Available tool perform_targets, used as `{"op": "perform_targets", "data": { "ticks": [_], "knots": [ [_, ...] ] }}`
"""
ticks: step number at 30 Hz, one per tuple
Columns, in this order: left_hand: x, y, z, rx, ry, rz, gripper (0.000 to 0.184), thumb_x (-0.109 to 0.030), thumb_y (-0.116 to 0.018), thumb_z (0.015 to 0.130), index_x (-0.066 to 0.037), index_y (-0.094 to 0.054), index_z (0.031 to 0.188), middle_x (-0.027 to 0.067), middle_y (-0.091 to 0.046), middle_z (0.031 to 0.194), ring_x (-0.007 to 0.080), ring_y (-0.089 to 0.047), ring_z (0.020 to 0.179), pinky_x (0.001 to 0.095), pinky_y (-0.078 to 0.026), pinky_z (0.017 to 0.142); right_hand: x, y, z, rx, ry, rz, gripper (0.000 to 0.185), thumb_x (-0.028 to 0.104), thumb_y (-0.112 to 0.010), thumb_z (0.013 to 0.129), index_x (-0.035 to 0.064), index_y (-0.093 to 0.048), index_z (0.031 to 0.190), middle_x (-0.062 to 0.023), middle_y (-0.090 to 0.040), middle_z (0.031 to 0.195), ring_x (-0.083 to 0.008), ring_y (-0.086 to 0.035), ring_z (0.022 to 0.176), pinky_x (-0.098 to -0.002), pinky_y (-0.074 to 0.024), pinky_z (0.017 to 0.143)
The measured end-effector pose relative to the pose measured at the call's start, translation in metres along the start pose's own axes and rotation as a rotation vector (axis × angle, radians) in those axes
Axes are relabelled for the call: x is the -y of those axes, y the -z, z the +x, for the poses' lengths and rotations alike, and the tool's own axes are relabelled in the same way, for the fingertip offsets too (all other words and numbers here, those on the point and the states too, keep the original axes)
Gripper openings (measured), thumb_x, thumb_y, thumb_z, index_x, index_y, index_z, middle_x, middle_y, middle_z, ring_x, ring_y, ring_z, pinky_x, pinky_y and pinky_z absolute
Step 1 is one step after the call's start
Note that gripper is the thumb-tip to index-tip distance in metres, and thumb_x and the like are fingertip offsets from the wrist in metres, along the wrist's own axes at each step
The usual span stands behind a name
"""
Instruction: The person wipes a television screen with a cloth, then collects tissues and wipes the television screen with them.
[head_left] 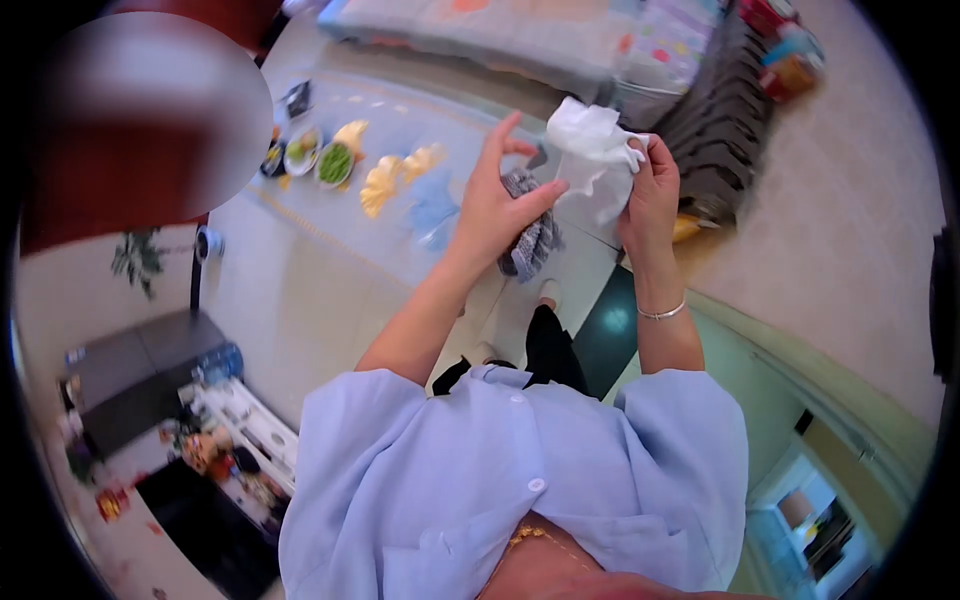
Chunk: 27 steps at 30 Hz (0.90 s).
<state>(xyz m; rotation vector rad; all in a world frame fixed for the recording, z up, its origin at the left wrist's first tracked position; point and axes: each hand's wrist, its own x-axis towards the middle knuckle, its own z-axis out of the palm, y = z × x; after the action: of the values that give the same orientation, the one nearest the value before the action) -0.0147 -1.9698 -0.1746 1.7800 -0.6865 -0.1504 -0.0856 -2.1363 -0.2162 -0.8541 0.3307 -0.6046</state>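
My right hand [652, 185], with a bracelet at the wrist, pinches a crumpled white tissue [592, 135] that hangs to its left. My left hand [503, 200] has its thumb and fingers spread beside a grey fuzzy cloth [533, 240]. The cloth lies under the palm and thumb; whether the hand grips it or only touches it is unclear. A transparent sheet [320, 235] covers the table left of my left hand. On it are a bowl of green food [335, 163], a light blue cloth [433, 208] and yellow fan-shaped pieces [380, 187].
A padded patterned seat [480, 30] stands beyond the table. Dark slatted baskets [715, 130] are at the upper right. A large blurred round object [160, 110] fills the upper left. A low cabinet [150, 350] and a black screen [205, 525] are at the lower left.
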Motion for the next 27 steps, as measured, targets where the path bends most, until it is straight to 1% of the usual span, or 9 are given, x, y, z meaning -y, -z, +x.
{"op": "perform_targets", "data": {
  "ticks": [1,4,5,9,16,17,21,25,27],
  "knots": [
    [-0.012,0.016,-0.005,-0.1,0.135,-0.04,0.053,-0.018,-0.075,0.076,-0.002,-0.053,0.121,0.0018,-0.062,0.084,0.01,-0.056,0.078,0.0251,-0.045,0.07,-0.008,-0.015,-0.008,0.076,-0.073,-0.002,0.007,0.011,-0.061,0.093,0.0046,-0.059,0.09,0.004,-0.059,0.081,-0.0021,-0.052,0.072,-0.0187,-0.043,0.063],
    [-0.008,0.083,-0.029,0.205,0.366,-0.175,0.03,-0.013,-0.072,0.08,-0.001,-0.062,0.106,0.0008,-0.062,0.082,0.0069,-0.057,0.074,0.0217,-0.047,0.066,-0.024,-0.073,-0.04,0.235,-0.305,0.034,0.01,0.014,-0.058,0.094,0.0047,-0.06,0.091,0.0021,-0.062,0.081,-0.0046,-0.057,0.069,-0.0201,-0.0459,0.061],
    [-0.004,0.1,-0.047,0.098,0.424,-0.347,0.016,-0.012,-0.069,0.083,-0.001,-0.063,0.093,0.0016,-0.063,0.077,0.0073,-0.059,0.067,0.0228,-0.049,0.064,-0.031,-0.092,-0.05,0.272,-0.377,0.066,0.011,0.015,-0.057,0.095,0.0047,-0.061,0.092,0.0013,-0.062,0.082,-0.0056,-0.058,0.07,-0.0209,-0.0473,0.062],
    [-0.002,0.195,-0.129,-0.273,0.515,-0.615,0.014,-0.015,-0.062,0.09,-0.001,-0.062,0.092,0.0043,-0.063,0.075,0.012,-0.062,0.059,0.0266,-0.053,0.054,-0.089,-0.164,-0.101,0.388,-0.698,0.197,0.02,0.021,-0.052,0.097,0.003,-0.061,0.099,-0.0037,-0.066,0.087,-0.012,-0.064,0.075,-0.0267,-0.0536,0.068],
    [0.009,0.361,-0.31,-0.868,0.372,-0.955,0.023,-0.023,-0.055,0.095,-0.001,-0.054,0.101,0.0129,-0.062,0.087,0.0216,-0.064,0.061,0.0335,-0.055,0.053,-0.17,-0.295,-0.229,0.605,-1.035,0.25,0.022,0.022,-0.051,0.097,0.0031,-0.058,0.105,-0.0063,-0.066,0.096,-0.0172,-0.067,0.087,-0.0304,-0.0551,0.077],
    [0.016,0.381,-0.338,-0.912,0.422,-0.79,0.032,-0.025,-0.056,0.094,0.0,-0.051,0.112,0.0167,-0.062,0.101,0.0213,-0.064,0.061,0.0326,-0.055,0.053,-0.178,-0.313,-0.248,0.61,-1.044,0.22,0.021,0.021,-0.051,0.097,0.0035,-0.058,0.105,-0.006,-0.066,0.097,-0.0169,-0.066,0.088,-0.0301,-0.0549,0.078],
    [0.012,0.458,-0.45,-0.573,0.44,-0.709,0.063,-0.026,-0.062,0.09,0.002,-0.034,0.139,0.0209,-0.055,0.126,0.0214,-0.065,0.067,0.0315,-0.056,0.058,-0.215,-0.392,-0.317,0.788,-0.915,0.094,0.019,0.019,-0.05,0.097,0.0047,-0.058,0.107,-0.0051,-0.065,0.1,-0.0158,-0.065,0.089,-0.0294,-0.0542,0.078],
    [0.004,0.469,-0.498,-0.729,0.402,-0.442,0.077,-0.023,-0.067,0.087,0.003,-0.024,0.144,0.0177,-0.046,0.137,0.0213,-0.065,0.078,0.0334,-0.055,0.062,-0.259,-0.452,-0.389,1.022,-0.84,0.007,0.021,0.017,-0.049,0.097,0.004,-0.056,0.112,-0.0053,-0.065,0.103,-0.0148,-0.064,0.089,-0.0296,-0.0539,0.077],
    [0.01,0.49,-0.505,-0.886,0.431,-0.631,0.077,-0.023,-0.067,0.087,0.002,-0.023,0.144,0.0167,-0.046,0.136,0.0212,-0.065,0.077,0.0339,-0.055,0.062,-0.262,-0.483,-0.425,1.055,-0.928,-0.009,0.025,0.018,-0.048,0.097,0.0032,-0.055,0.115,-0.0069,-0.064,0.105,-0.0165,-0.064,0.092,-0.0305,-0.0539,0.078]
  ]
}}
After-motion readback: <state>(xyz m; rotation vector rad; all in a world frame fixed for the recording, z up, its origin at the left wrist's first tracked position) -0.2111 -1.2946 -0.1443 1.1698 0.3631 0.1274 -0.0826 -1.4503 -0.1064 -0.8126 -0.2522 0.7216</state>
